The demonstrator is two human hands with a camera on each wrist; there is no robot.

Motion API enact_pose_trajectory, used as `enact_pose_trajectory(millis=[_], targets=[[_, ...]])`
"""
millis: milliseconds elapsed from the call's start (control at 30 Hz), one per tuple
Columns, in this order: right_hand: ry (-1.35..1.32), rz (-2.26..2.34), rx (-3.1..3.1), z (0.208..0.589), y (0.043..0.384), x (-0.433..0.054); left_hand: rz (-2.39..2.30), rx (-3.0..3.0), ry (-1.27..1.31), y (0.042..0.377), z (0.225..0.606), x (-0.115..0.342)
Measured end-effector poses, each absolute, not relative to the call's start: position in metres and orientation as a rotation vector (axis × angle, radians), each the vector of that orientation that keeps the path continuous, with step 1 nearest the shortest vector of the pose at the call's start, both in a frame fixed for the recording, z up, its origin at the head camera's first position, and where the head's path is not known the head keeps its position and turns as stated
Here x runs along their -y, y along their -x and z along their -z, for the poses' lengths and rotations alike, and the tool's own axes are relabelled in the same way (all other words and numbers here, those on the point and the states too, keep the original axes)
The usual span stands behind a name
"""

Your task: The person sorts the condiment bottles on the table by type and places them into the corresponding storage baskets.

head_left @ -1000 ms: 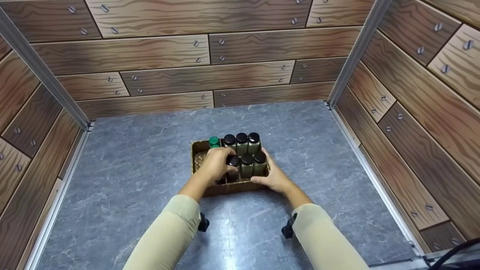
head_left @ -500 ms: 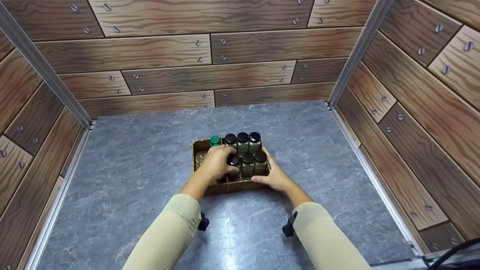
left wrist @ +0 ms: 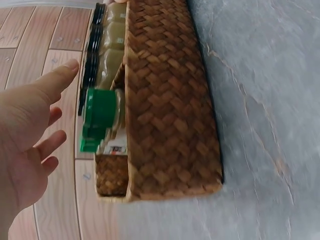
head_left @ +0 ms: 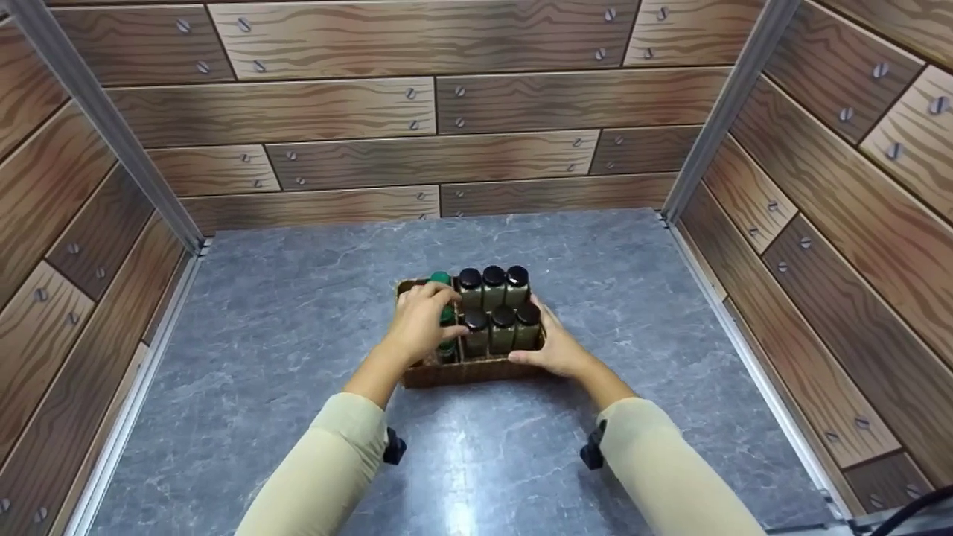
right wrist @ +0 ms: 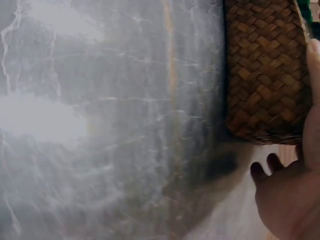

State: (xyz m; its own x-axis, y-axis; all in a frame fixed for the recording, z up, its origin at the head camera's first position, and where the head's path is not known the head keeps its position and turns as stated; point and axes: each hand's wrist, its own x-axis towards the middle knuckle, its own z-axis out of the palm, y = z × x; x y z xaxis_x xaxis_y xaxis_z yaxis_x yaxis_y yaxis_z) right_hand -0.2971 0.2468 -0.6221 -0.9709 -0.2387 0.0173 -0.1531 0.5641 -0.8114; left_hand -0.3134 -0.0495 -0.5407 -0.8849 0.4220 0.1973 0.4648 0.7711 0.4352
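A brown woven basket (head_left: 469,372) stands on the grey surface, split by a divider. Its right part holds several glass jars (head_left: 476,341) with black lids, in two rows. In the left part are jars with green lids (left wrist: 101,111), partly hidden by my left hand (head_left: 418,321). That hand hovers over the left part, fingers loosely bent and thumb apart; in the left wrist view a gap shows between it and the lids. My right hand (head_left: 560,350) holds the basket's right end, thumb on the front rim and fingers along the end wall.
Wood-print panels (head_left: 357,164) wall in the grey marbled surface (head_left: 298,298) at the back and both sides, with metal posts (head_left: 703,141) at the corners. A black cable (head_left: 912,510) lies at the lower right.
My left hand has let go of the black-lidded jar at the front left and moved left over the green lids. The right hand stays on the basket's end. The head view has shifted slightly.
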Motion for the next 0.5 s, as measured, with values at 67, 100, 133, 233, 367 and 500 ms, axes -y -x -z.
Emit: enact_pose_trajectory(millis=[67, 100, 133, 233, 367, 500], targets=[[0.335, 1.343, -2.712, 0.619, 0.299, -0.249, 0.76, 2.879, 0.693, 0.312, 0.541, 0.053], [0.336, 1.324, -2.717, 0.618, 0.299, -0.25, 0.772, 2.885, 0.672, 0.311, 0.542, 0.056], [0.33, 1.307, -2.718, 0.616, 0.3, -0.251, 0.786, 2.892, 0.651, 0.31, 0.543, 0.058], [0.303, 1.279, -2.699, 0.608, 0.3, -0.255, 0.844, 2.897, 0.586, 0.304, 0.546, 0.064], [0.288, 1.2, -2.659, 0.588, 0.298, -0.26, 0.869, 2.895, 0.482, 0.298, 0.548, 0.074], [0.31, 1.017, -2.661, 0.559, 0.292, -0.26, 0.89, 2.878, 0.391, 0.293, 0.546, 0.086]])
